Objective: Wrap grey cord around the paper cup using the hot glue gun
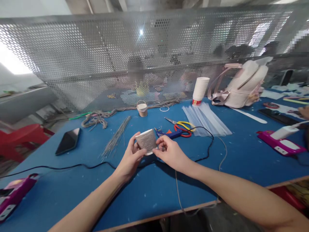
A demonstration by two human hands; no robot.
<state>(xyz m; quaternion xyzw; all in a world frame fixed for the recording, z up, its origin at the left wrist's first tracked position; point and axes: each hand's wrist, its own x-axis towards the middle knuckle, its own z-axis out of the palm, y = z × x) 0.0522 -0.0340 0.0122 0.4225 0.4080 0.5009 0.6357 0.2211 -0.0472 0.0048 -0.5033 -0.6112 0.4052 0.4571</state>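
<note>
My left hand [131, 156] is closed round a paper cup [146, 141], tilted on its side above the table. Grey cord is wound over most of its wall, and a white rim shows at either end. At the cup's right side, the fingers of my right hand [167, 149] are pinched together near its lower edge. A grey cord [177, 187] runs from beneath this hand down over the table's front edge. Just beyond the hands lie a blue glue gun [172, 133], scissors with red handles [185, 132] and a yellow-handled tool [187, 124].
Thin grey rods [118, 135] and a phone [68, 141] lie left. A small cup basket [142, 109] and cord bundle [95, 120] sit behind. Rightward are stacked cups [201, 90], clear strips [207, 119], a backpack [238, 93] and a purple power strip [281, 145]. A black cable [82, 166] crosses the table.
</note>
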